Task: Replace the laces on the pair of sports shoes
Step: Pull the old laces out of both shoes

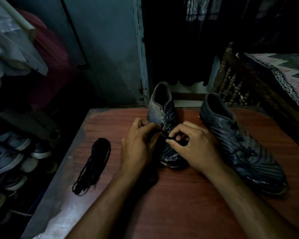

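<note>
Both hands are working at the middle shoe (162, 114) on the desk (188, 195): left hand (138, 145) and right hand (193, 145) are each pinching its lace (167, 138). Spare black laces (93, 163) are lying leftward, nearer the left hand, running lengthwise away from the camera; the second shoe (240, 147) is sitting rightward.
</note>
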Available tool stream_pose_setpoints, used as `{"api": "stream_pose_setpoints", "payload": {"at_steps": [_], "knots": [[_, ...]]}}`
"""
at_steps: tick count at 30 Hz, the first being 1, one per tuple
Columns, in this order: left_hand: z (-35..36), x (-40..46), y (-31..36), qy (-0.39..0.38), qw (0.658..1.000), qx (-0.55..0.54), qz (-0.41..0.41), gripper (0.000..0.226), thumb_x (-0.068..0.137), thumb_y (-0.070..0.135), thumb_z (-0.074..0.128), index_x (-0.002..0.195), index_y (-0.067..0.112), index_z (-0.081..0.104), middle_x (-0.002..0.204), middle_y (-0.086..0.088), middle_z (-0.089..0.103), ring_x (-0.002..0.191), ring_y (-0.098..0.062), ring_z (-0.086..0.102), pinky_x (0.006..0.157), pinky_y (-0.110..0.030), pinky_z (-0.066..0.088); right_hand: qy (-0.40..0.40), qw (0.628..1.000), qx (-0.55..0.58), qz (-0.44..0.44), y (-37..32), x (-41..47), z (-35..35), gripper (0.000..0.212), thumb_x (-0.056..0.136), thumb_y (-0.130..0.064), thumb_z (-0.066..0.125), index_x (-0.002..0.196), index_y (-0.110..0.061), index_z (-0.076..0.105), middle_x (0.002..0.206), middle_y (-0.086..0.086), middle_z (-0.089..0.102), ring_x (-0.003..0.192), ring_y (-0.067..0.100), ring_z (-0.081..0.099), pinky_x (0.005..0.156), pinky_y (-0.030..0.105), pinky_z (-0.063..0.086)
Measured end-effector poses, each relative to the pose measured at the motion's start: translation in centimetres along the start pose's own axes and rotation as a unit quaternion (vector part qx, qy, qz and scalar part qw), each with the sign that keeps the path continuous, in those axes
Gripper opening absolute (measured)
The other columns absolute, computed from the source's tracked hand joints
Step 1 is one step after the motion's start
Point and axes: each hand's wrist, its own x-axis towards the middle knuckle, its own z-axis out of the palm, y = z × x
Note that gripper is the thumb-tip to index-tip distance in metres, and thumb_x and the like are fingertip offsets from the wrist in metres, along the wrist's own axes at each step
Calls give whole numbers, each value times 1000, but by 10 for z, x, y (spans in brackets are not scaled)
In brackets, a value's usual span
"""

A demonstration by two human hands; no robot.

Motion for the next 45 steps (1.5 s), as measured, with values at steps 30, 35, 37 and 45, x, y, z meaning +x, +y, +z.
{"api": "stream_pose_setpoints", "payload": {"at_steps": [30,35,37,45], "knots": [[-4,2,-9,-88,992,-15,90,16,84,27,71,97,29,62,103,12,49,97,-7,53,86,-29,45,-75,975,106,178,2,5,1,25,87,-32,74,65,-25,67,87,-9,59,95,12,55,77,17,36],[1,2,-9,-53,995,12,85,22,92,28,72,113,35,72,105,12,51,92,-9,56,75,-34,52,-99,965,182,162,-5,4,-5,25,84,-22,78,62,-23,68,83,-9,59,82,3,57,77,19,41],[1,2,-10,-54,995,28,74,22,91,32,73,112,40,74,104,16,50,89,-2,53,70,-28,48,-100,965,190,148,-5,4,-5,27,83,-20,80,61,-28,67,82,-9,58,82,4,57,80,21,43],[-8,7,-8,-81,984,-159,-11,18,83,14,82,90,31,80,97,4,55,94,-3,56,82,-15,47,-62,959,198,195,-3,4,1,34,94,-42,64,69,-22,76,83,-6,61,81,4,60,77,24,43]]}}
